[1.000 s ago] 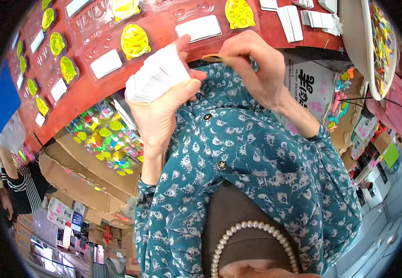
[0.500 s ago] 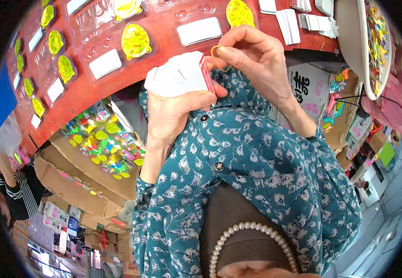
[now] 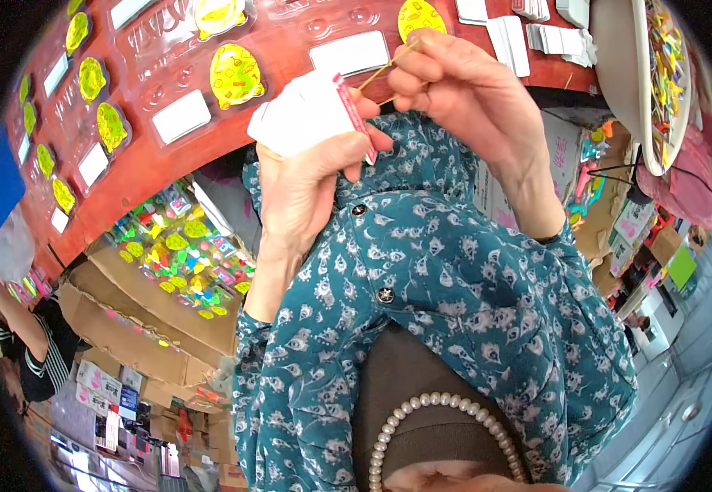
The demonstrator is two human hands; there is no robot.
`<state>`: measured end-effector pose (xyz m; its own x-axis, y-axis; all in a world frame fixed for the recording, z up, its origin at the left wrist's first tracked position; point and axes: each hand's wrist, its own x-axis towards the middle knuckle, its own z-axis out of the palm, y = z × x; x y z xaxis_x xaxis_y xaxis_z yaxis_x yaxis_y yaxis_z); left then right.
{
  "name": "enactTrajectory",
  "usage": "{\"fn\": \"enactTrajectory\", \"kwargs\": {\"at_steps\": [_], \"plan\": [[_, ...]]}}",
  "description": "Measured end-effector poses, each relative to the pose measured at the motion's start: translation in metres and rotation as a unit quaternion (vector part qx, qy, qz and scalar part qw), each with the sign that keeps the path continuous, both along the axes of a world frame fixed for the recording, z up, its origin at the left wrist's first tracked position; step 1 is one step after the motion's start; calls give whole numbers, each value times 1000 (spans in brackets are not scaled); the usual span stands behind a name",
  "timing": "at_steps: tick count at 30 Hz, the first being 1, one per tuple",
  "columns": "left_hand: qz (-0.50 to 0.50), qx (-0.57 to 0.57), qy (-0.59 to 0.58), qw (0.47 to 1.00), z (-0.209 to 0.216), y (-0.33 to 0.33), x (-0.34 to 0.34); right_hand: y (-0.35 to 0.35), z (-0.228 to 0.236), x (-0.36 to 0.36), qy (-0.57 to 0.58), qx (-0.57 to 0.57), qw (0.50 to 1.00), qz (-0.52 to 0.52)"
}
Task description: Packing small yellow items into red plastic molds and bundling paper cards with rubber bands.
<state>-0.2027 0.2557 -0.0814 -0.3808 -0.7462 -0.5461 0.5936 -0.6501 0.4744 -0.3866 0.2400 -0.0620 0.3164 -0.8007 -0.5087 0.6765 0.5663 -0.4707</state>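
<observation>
My left hand [image 3: 302,184] is closed round a stack of white cards [image 3: 298,119] with a red edge. A thin yellowish rubber band [image 3: 379,72] runs from the stack to my right hand [image 3: 483,98], which pinches its far end. The band is stretched taut between the two hands. Partly hidden behind the cards and fingers is the near edge of the red table. Beyond my hands lie clear plastic trays [image 3: 286,49] holding yellow patterned egg-shaped pieces [image 3: 237,75] and white cards [image 3: 349,54].
More card stacks [image 3: 510,45] lie at the table's far right. A pale basin [image 3: 657,90] of small colourful pieces stands at the right. Below the table on the left, an open cardboard box [image 3: 151,316] holds bright small toys [image 3: 179,246]. Another person's arm [image 3: 24,320] shows at far left.
My right hand has moved away from the cards, drawing the slack rubber band out tight. The card stack has shifted slightly left and tilted in my left hand.
</observation>
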Motion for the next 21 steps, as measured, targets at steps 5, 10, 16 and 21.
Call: {"fn": "enactTrajectory", "kwargs": {"at_steps": [5,10,16,21], "plan": [[43,-38,-103,993,-4,-1,0,-13,1,-16,-125,6,991,43],[37,-309,-403,861,-12,5,-11,-41,36,11,120,14,992,35],[17,-483,-453,749,-22,-17,2,-29,52,63,547,-583,508,322],[37,-167,-362,916,7,-16,10,-3,34,53,530,-616,557,172]]}}
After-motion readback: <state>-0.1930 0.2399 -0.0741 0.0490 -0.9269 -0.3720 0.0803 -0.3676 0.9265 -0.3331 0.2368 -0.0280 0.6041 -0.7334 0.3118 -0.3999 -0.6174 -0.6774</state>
